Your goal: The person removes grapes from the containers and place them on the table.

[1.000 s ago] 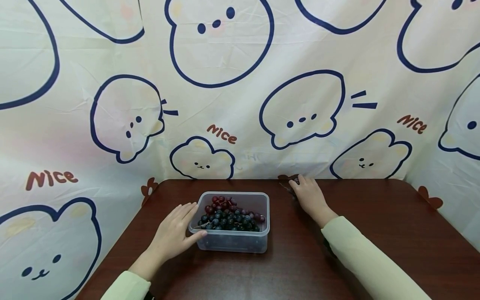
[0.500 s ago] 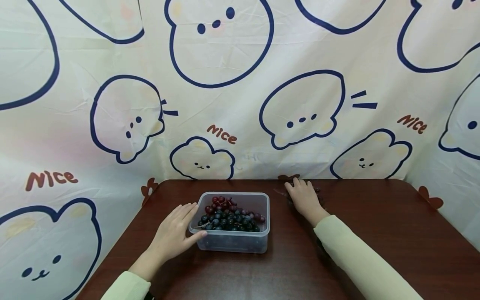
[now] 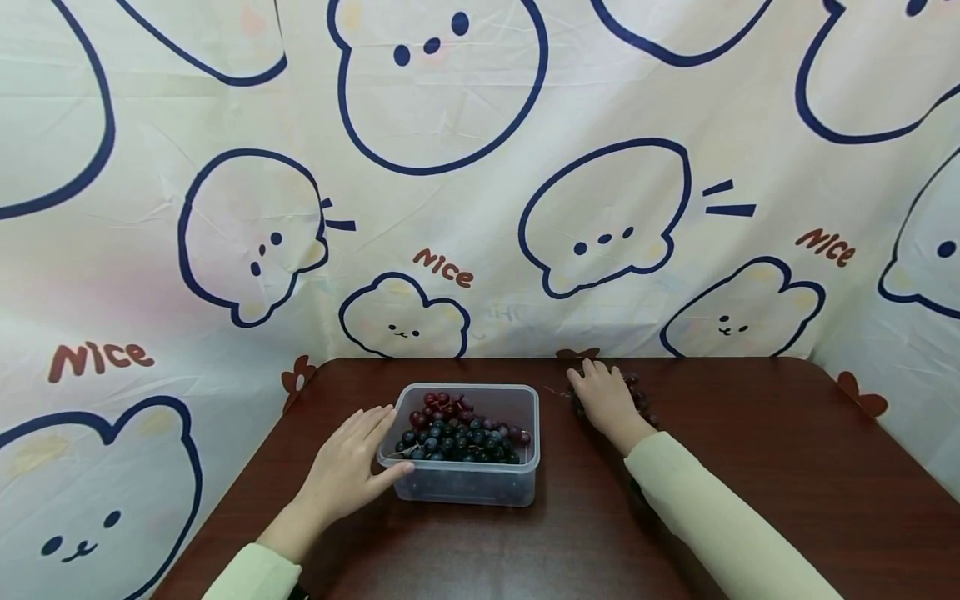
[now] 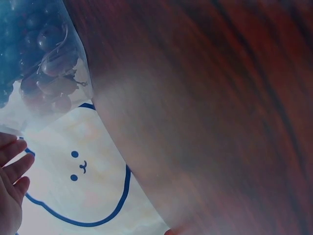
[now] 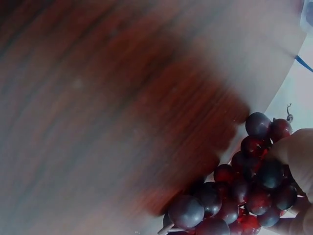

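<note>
A clear plastic box (image 3: 468, 487) stands on the table, holding dark blue-black grapes (image 3: 457, 437) and red grapes (image 3: 442, 406). My left hand (image 3: 341, 467) rests against its left side, fingers straight, thumb at the front left corner. In the left wrist view, the hand's fingertips (image 4: 17, 156) show at the left edge below the box. Toward the back of the table, my right hand (image 3: 606, 396) grips a dark red bunch of grapes (image 3: 637, 392) from above, partly covering it. In the right wrist view, the thumb lies on the bunch (image 5: 244, 191); the other fingers are mostly hidden.
The brown wooden table (image 3: 750, 467) ends at a back edge just beyond the right hand. A pale cloth (image 3: 487, 225) with bear drawings hangs behind it and at both sides.
My right hand has shifted slightly left and toward me over the grape bunch, and more grapes show on its right side. The left hand and the box have stayed put.
</note>
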Demonstrator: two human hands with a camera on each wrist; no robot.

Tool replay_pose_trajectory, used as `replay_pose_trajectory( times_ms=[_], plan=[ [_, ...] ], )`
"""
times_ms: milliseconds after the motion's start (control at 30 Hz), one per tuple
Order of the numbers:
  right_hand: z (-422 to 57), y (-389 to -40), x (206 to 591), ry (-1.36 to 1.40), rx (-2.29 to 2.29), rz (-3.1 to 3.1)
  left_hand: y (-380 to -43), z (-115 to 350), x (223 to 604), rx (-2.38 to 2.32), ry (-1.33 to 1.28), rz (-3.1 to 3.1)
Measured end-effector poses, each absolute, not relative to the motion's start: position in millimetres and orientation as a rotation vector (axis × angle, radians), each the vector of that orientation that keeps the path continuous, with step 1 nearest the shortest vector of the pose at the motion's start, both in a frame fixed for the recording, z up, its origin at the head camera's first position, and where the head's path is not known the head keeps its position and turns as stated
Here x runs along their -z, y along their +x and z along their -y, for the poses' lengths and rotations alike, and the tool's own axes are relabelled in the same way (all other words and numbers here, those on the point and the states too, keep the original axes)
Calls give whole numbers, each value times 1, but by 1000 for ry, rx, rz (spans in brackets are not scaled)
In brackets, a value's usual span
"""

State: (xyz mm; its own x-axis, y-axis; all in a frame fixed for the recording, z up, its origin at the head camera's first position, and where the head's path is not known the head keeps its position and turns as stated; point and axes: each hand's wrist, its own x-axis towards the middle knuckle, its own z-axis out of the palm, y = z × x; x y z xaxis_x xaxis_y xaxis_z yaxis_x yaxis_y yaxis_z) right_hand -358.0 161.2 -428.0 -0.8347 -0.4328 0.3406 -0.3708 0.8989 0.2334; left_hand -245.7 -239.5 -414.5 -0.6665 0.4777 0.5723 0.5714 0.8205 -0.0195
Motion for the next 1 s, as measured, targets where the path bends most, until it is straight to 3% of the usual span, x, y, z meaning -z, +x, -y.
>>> replay_pose_trajectory(
  times_ms=[1000],
  plan=[
    [-166, -354, 423, 668, 219, 2726, -244, 238, 414, 212, -757, 2439]
  ],
)
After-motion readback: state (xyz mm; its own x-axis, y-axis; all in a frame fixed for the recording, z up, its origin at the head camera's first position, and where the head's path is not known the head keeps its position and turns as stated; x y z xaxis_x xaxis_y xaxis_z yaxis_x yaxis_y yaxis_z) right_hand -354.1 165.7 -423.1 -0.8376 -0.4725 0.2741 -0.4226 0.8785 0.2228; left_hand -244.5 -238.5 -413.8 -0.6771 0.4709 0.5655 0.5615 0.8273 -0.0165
